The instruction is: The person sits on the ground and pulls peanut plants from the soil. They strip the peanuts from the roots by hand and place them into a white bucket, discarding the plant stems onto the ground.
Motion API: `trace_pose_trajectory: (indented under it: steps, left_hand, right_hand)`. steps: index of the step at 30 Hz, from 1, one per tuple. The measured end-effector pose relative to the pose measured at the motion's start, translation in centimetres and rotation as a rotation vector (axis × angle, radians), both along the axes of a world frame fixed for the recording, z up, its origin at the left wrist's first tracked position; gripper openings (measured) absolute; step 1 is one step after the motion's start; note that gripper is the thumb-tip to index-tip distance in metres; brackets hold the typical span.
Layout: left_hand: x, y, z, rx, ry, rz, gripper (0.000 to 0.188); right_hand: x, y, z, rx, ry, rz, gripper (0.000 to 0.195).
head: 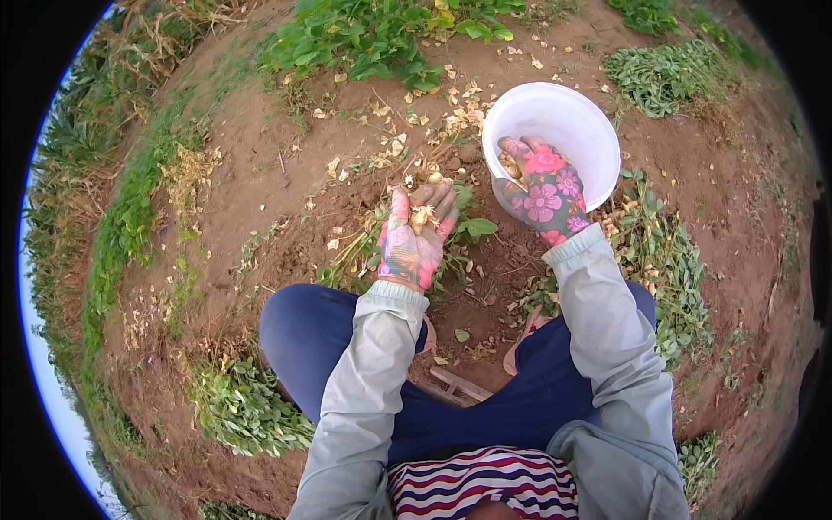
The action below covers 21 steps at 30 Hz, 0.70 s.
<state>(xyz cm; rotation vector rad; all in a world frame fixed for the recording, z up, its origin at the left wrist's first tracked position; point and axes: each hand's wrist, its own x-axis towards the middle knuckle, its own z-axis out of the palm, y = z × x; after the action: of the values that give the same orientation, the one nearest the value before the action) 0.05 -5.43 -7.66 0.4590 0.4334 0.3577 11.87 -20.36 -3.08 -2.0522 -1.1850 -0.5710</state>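
Note:
My left hand (419,237), in a flowered work glove, is held palm up over the ground, its fingers spread a little. A few pale peanut pods (422,218) lie on the palm and fingers. My right hand (545,185), in a matching glove, reaches over the near rim and into a white plastic bucket (601,143). Its back faces up; some fingertips are hidden, so its grip cannot be told. Peanuts (510,166) show inside the bucket beside its fingers. Green plant stems and leaves (478,227) lie on the soil under and beside my left hand.
A pile of pulled peanut plants with pods (676,279) lies right of my right knee, another leafy heap (250,406) beyond my left knee. Growing plants (364,39) stand ahead. Between my legs is a wooden piece (461,383); dry leaves are scattered on the soil.

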Motion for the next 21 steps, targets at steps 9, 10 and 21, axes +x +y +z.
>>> trace_pose_trajectory:
  steps: [9,10,21]
  left_hand:
    - [-0.3,-1.9,1.2,0.187,-0.021,-0.167,0.053]
    - [-0.4,-1.8,1.0,0.181,-0.051,-0.159,0.052]
    - [-0.5,-1.5,0.3,0.295,0.008,-0.14,0.048]
  right_hand:
    - [-3.9,2.9,-1.7,-0.004,1.462,0.419,0.035]
    - [-3.8,3.0,-1.6,0.042,1.548,0.453,0.031]
    - [-4.1,3.3,-1.6,-0.044,1.287,0.448,0.026]
